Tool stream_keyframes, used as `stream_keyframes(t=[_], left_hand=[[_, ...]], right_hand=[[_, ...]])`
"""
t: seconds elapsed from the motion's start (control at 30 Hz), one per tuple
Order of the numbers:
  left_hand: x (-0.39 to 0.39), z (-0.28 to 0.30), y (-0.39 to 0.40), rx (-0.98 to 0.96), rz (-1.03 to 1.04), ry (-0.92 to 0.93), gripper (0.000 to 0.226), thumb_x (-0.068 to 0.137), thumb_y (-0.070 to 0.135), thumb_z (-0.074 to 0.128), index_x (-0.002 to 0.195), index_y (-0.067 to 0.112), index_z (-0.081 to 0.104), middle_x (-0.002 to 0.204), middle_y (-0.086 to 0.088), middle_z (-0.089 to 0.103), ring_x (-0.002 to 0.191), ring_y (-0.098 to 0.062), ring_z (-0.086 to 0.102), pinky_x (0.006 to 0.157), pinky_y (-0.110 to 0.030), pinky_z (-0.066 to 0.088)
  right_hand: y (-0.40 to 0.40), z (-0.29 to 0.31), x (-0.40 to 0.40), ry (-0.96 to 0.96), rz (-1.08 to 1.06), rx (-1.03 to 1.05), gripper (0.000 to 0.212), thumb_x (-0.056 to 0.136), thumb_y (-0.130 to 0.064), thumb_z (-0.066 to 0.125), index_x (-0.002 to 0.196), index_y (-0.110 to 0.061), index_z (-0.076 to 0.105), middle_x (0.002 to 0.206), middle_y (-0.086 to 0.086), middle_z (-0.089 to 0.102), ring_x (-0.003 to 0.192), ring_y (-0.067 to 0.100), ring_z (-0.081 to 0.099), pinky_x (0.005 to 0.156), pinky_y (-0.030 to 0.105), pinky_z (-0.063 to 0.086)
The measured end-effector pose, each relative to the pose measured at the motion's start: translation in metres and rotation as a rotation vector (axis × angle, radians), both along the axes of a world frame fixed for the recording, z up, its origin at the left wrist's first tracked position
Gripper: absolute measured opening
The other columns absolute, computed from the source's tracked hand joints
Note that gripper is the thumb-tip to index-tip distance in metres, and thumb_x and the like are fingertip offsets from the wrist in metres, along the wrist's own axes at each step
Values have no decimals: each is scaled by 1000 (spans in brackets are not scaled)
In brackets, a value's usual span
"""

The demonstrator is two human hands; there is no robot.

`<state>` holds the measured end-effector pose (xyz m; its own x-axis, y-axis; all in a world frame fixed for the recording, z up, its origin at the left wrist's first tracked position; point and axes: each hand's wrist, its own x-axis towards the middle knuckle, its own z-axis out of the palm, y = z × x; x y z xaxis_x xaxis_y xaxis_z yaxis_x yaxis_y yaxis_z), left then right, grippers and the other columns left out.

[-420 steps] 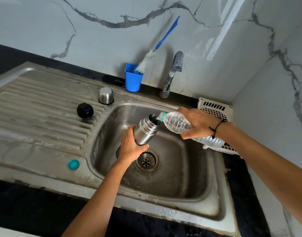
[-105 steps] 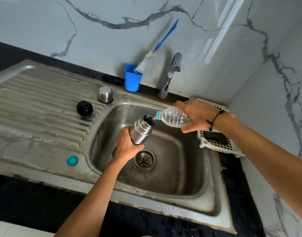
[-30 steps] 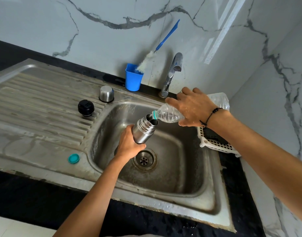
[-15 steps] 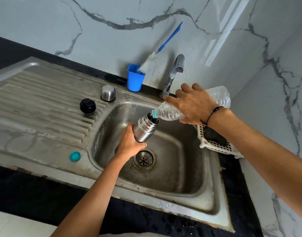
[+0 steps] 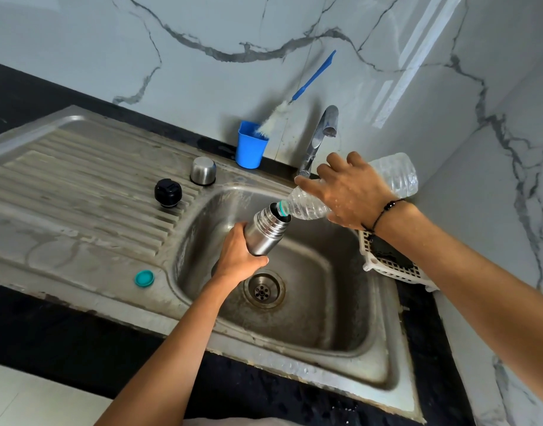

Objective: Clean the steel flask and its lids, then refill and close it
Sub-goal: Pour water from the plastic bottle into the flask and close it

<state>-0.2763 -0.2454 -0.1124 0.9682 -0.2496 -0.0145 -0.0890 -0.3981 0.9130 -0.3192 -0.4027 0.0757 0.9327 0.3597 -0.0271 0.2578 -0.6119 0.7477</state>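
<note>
Head view: I pour bottled water into my steel flask over the sink.

My left hand (image 5: 238,259) grips the flask (image 5: 265,230), tilted over the basin (image 5: 341,327) to catch spills; my right hand (image 5: 347,192) clasps the upended plastic bottle (image 5: 396,176), neck in the flask's mouth. Black stopper (image 5: 168,192) and steel cup lid (image 5: 203,170) wait on the drainboard (image 5: 79,192), nothing blocking them.

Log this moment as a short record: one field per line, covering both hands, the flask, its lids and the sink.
left hand: grips steel flask, tilted over sink
right hand: holds plastic bottle, neck at flask mouth
black stopper: on drainboard
steel cap: on drainboard, beside stopper
teal bottle cap: on drainboard, near front edge
flask: open
</note>
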Motion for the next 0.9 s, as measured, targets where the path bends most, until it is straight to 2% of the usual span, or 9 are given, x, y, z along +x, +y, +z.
stream_keyframes(t=[0.1,0.37,0.43,0.53,0.63,0.77,0.9], left_hand=[[-1,4,2,-17,17,2,77,59,11,84,125,10,44,115,-4,53,105,-22,54,85,-34,46],[-2,32,10,-176,106,103,68,64,8,82,119,13,42,103,0,54,86,-14,54,65,-23,39],[-1,41,15,-198,125,102,69,64,7,81,120,15,42,100,2,55,85,-13,55,69,-25,40],[0,54,25,-232,175,94,69,64,9,82,120,16,42,101,3,56,88,-13,56,72,-24,40],[-1,69,40,-257,230,68,69,64,12,83,119,16,43,99,6,56,88,-11,57,70,-22,42],[1,87,65,-310,302,22,70,61,13,85,116,21,42,111,0,60,99,-18,60,88,-34,49],[0,109,90,-364,369,-40,72,53,21,84,111,22,42,107,0,62,98,-16,62,86,-33,50]], right_hand=[[0,-1,-1,6,-59,146,74,84,-40,61,144,-23,22,121,6,51,113,26,42,90,37,37],[2,-21,-5,18,-270,856,76,78,-47,67,139,-20,29,117,6,58,112,27,45,88,38,43],[6,-27,-3,18,-266,1044,77,76,-45,72,137,-18,33,112,6,59,105,26,51,82,37,47],[17,-33,1,20,-238,1233,75,76,-37,75,134,-11,37,100,2,54,90,19,51,72,27,39],[30,-38,7,3,-208,1358,73,75,-35,76,133,-12,38,97,-1,52,88,19,51,69,23,35],[50,-39,17,-4,-138,1502,71,75,-32,78,132,-13,41,108,3,59,94,17,53,74,19,36],[68,-38,27,15,-90,1582,72,75,-33,78,133,-13,41,115,7,60,97,18,54,79,22,38]])
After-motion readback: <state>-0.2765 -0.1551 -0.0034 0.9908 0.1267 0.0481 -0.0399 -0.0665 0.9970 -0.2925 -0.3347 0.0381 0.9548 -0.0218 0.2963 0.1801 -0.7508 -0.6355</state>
